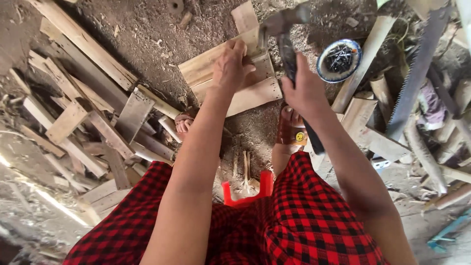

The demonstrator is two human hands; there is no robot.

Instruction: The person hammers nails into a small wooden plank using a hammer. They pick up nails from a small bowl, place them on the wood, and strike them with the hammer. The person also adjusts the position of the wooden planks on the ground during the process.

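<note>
Over rough planks (230, 78), right hand (304, 91) grips hammer (287, 44).

There are no packages, signs or screens here. The one label-like mark is a small round yellow badge (300, 136) with dark markings. It sits on the strap of the brown sandal (289, 128) on the dirt floor (147, 44), just below the wooden boards (255, 93) and above the red and black checked cloth (304, 211).
</note>
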